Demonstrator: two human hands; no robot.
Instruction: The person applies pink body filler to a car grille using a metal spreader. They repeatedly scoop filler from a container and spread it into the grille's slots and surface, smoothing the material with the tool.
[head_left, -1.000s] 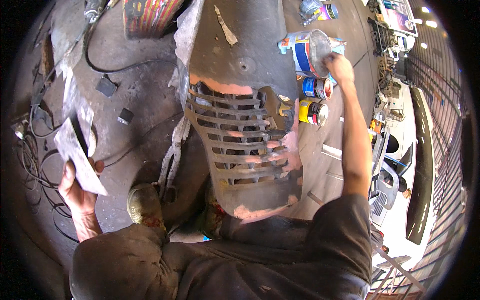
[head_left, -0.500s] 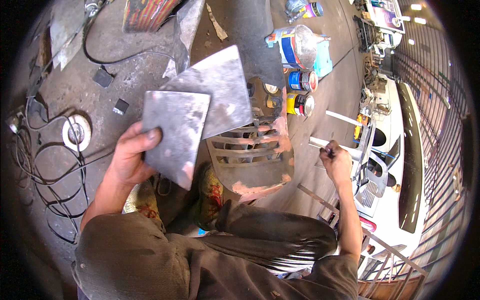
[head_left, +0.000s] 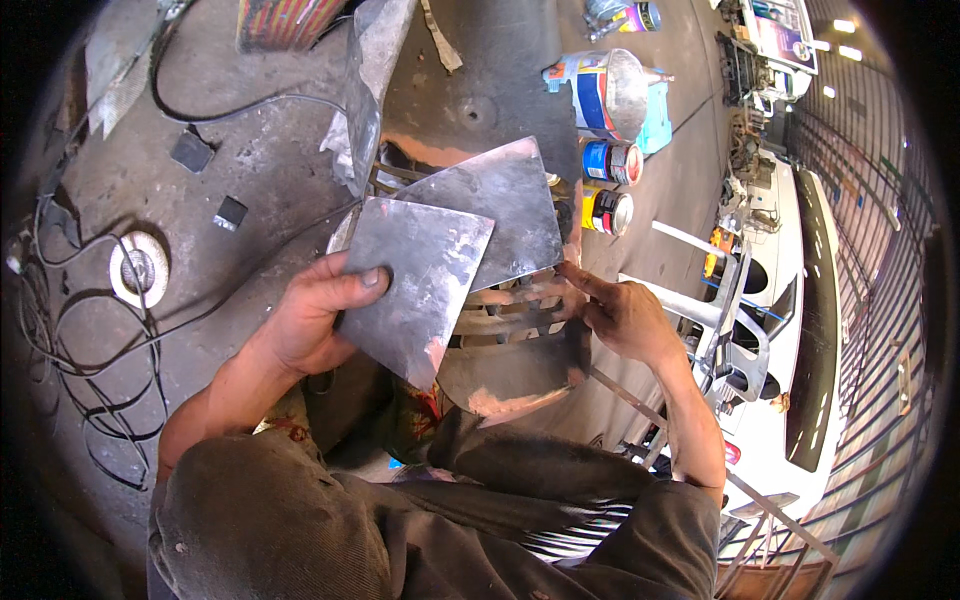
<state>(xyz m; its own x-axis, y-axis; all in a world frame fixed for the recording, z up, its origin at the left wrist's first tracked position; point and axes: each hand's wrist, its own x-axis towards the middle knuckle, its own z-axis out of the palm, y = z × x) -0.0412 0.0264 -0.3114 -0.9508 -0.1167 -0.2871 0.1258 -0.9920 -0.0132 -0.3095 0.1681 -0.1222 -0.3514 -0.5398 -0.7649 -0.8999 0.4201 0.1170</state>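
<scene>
My left hand [head_left: 318, 312] is closed on two flat, smudged grey square plates, fanned apart. The thumb presses on the nearer plate [head_left: 420, 275], which has a pinkish smear at its lower corner. Behind it the farther plate [head_left: 505, 205] sticks out to the right. My right hand [head_left: 632, 318] is at that plate's lower right corner, its index fingertip at the edge and the other fingers curled; what they hold, if anything, is hidden. Below the plates is a dark slatted panel [head_left: 520, 370] with pinkish patches, partly covered by them.
To the right on the floor stand a large tin [head_left: 610, 95], a blue-labelled can [head_left: 612, 162] and a yellow-labelled can [head_left: 607, 210]. Coiled cable [head_left: 90, 360] and a round white disc [head_left: 140, 270] lie left. A white vehicle [head_left: 815, 330] stands far right.
My right hand has moved left from beside the panel to the farther plate's corner. My left hand and both plates have shifted right and slightly down.
</scene>
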